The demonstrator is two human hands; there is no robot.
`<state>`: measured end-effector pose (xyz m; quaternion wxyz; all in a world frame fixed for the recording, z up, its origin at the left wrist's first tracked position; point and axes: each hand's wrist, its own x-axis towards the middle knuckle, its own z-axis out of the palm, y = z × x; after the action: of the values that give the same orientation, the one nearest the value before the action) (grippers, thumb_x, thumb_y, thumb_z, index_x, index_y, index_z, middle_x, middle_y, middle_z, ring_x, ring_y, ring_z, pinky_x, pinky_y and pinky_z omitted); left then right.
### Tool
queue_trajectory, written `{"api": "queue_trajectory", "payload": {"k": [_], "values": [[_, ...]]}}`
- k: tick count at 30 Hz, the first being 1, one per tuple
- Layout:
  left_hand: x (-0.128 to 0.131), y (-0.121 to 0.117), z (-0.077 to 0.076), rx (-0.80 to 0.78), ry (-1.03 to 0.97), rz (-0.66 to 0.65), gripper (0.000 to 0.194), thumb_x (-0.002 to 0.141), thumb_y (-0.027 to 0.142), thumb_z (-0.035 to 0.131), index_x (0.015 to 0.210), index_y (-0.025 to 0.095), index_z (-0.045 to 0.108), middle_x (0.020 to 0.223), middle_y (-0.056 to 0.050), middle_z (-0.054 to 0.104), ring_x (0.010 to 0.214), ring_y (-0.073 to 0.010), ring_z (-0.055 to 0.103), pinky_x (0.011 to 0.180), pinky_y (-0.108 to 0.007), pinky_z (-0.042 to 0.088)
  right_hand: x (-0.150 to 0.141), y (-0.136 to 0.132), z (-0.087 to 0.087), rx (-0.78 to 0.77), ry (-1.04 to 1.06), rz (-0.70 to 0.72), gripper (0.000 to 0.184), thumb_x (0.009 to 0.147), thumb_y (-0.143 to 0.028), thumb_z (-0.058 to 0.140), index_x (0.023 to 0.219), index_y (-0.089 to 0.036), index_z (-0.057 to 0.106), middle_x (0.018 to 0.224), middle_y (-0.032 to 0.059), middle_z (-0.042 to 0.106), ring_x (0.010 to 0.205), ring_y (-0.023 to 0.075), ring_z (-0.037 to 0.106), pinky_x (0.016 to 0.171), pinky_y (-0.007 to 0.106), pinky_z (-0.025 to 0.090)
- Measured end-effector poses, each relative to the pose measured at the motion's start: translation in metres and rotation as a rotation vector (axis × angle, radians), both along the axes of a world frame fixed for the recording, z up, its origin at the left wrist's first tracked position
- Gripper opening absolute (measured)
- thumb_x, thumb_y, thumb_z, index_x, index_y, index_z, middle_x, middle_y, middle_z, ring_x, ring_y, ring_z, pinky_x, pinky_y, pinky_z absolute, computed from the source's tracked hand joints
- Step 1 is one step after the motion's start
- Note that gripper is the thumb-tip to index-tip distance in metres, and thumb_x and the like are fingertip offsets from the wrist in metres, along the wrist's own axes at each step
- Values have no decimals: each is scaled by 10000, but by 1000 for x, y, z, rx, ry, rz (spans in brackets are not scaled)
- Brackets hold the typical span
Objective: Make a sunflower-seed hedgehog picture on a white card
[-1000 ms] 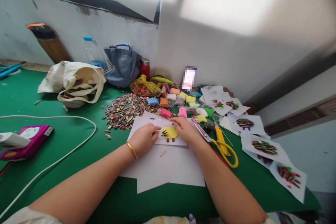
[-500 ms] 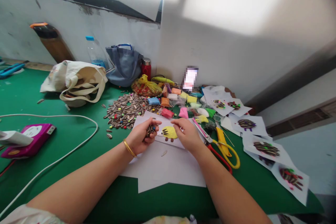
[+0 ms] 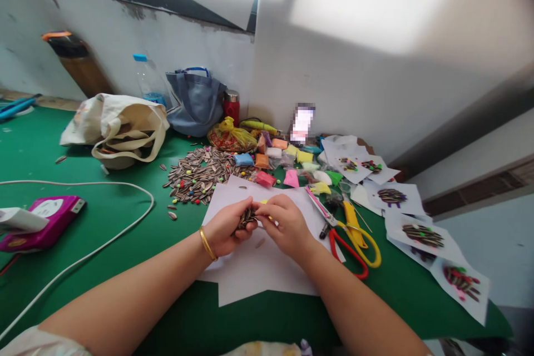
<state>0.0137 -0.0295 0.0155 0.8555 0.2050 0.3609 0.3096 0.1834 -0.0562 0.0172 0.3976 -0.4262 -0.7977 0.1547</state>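
Note:
My left hand (image 3: 225,230) is cupped around a clump of striped sunflower seeds (image 3: 247,218) above the white paper sheets (image 3: 250,275). The thumb and fingertips of my right hand (image 3: 287,227) pinch at a seed on the edge of that clump, so both hands meet. Behind them lies a yellow clay shape (image 3: 264,202), mostly hidden by my fingers. One loose seed (image 3: 260,242) rests on the paper below my hands, and another seed (image 3: 242,187) lies near its top edge.
A heap of sunflower seeds (image 3: 200,175) with coloured beads lies left of the paper. Behind are clay packets (image 3: 265,179). Scissors (image 3: 348,250) and a yellow cutter (image 3: 354,225) lie right, beside seed-covered pictures (image 3: 423,235). A white cable (image 3: 112,242) runs left.
My right hand has moved left and down from the yellow clay shape to the seeds in my left hand. The clay shape is now largely covered.

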Motion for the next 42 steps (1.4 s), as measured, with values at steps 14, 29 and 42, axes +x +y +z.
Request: {"api": "queue_trajectory", "payload": {"k": [14, 29, 42], "values": [[0, -1, 6, 314, 213, -62, 303, 727, 363, 744, 748, 153, 526, 621, 48, 483, 438, -19, 358, 367, -140, 119, 9, 6, -4, -317, 267, -87, 202, 937, -287, 495, 800, -206, 619, 804, 25, 602, 734, 155, 595, 705, 297, 499], [-12, 20, -9, 882, 835, -108, 266, 786, 423, 587, 752, 163, 630, 557, 34, 525, 482, -102, 442, 478, -230, 350, 23, 14, -6, -335, 11, -140, 77, 813, -203, 626, 739, -202, 647, 786, 27, 618, 781, 176, 578, 677, 286, 452], [-16, 13, -9, 1411, 1253, -446, 364, 833, 181, 481, 1093, 232, 731, 977, -84, 729, 891, -237, 663, 809, -337, 476, 20, 18, -20, -231, -297, -190, 130, 804, -150, 631, 680, -190, 649, 735, 26, 599, 770, 172, 538, 703, 285, 376]]}}
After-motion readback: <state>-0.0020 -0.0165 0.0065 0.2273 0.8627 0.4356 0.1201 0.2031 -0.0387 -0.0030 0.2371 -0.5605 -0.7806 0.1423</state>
